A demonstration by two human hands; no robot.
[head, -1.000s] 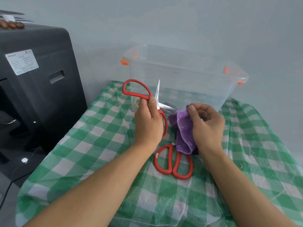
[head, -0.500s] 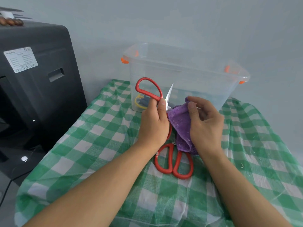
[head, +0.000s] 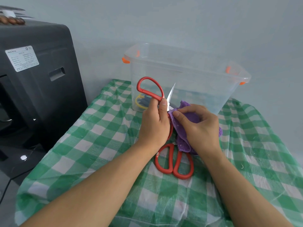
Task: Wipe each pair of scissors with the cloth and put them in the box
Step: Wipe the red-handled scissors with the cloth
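- The step in hand looks like the wiping itself: the left hand (head: 154,123) is curled round the handle end of a pair of red scissors (head: 150,88), one handle loop standing above the fist and a bare blade tip pointing up just right of the thumb.
- The right hand (head: 196,126) pinches the purple cloth (head: 183,141) against the scissors just right of the left thumb — the other blade seems wrapped inside the cloth, though that part is hidden.
- A second pair of red scissors (head: 174,163) lies on the checked tablecloth (head: 91,145) below and between the two wrists, apparently not yet wiped.
- The clear box (head: 188,74) stands just beyond both hands; through its wall, beyond the left hand, something yellow and dark shows, probably scissors already put in.
- Next move, as I judge it: draw the cloth along the blade away from the edge, then lift the pair over the box rim — fingers kept clear of the point.
- A white label (head: 22,58) on the black machine (head: 41,89), far left of the left hand, carries print too small to read.
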